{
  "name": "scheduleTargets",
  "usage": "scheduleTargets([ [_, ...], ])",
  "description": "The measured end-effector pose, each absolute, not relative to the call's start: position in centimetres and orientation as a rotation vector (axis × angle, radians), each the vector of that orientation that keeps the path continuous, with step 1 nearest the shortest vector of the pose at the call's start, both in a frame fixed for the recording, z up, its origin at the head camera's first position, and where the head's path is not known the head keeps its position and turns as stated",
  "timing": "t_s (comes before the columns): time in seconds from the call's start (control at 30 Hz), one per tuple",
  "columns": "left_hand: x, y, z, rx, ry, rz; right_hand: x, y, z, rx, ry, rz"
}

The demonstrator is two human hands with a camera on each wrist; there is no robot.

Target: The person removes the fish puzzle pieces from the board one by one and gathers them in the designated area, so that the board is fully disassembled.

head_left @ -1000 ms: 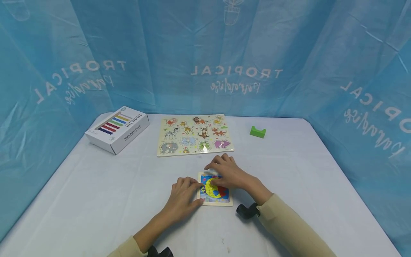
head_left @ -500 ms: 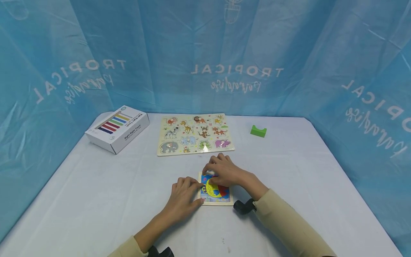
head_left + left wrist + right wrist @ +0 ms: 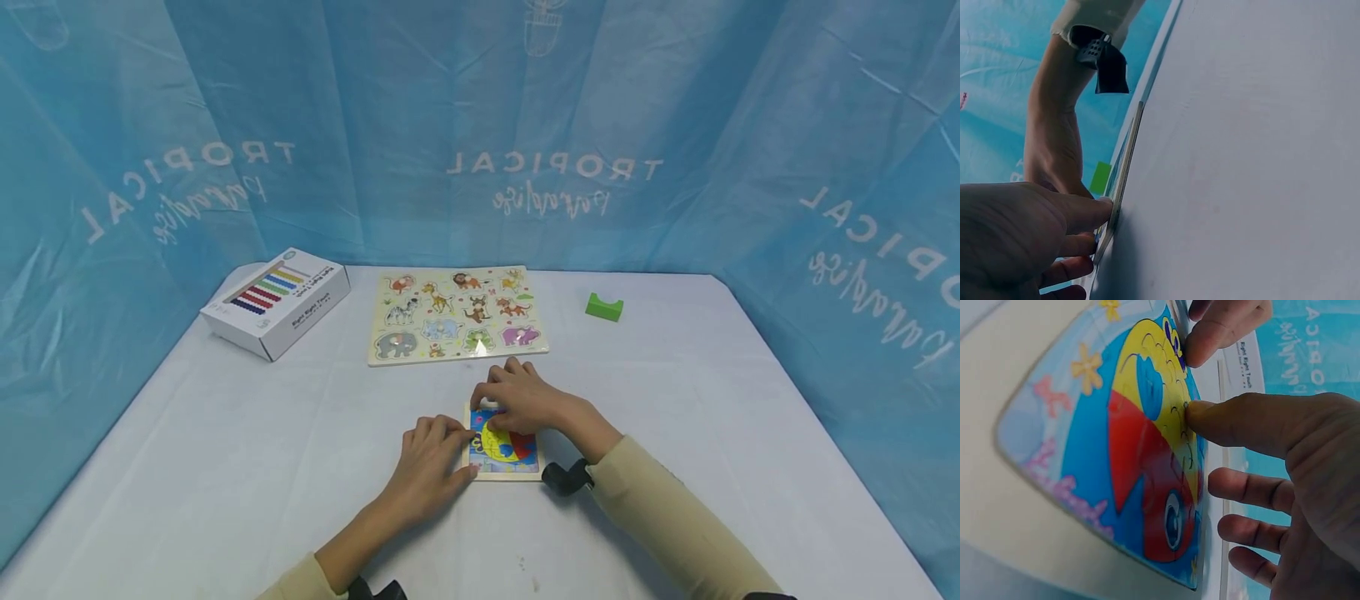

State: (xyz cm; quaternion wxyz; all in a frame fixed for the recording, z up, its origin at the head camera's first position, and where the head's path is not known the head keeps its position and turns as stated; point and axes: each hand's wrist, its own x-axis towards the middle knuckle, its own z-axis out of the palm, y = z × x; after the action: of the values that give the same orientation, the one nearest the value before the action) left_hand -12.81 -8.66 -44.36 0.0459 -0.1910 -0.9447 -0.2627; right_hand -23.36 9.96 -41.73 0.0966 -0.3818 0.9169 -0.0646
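Observation:
A small square jigsaw puzzle with a wooden border and a yellow, red and blue fish picture lies on the white table. My left hand rests against its left side, with thumb at the near left corner and index finger on the left border. Over the far part of the puzzle is my right hand, its fingertips at the far left edge and hiding part of the picture. In the right wrist view, the right thumb touches the fish's yellow body, and the other fingers are spread beyond the edge.
Behind the puzzle lies a large animal peg board. A white box with coloured rows printed on it stands at the back left. One green notched block sits at the back right. A blue curtain surrounds the table.
My right hand has shifted slightly left, and its fingertips have come down to the puzzle's far left edge. My left hand and the puzzle have stayed nearly still.

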Motion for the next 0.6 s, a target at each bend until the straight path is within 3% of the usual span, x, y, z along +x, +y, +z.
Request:
scheduleTargets([
  [0.6,-12.67,-8.47,-44.43,-0.593,-2.893,-0.747,-23.55,9.45,-40.77,-1.139,2.682,-0.107],
])
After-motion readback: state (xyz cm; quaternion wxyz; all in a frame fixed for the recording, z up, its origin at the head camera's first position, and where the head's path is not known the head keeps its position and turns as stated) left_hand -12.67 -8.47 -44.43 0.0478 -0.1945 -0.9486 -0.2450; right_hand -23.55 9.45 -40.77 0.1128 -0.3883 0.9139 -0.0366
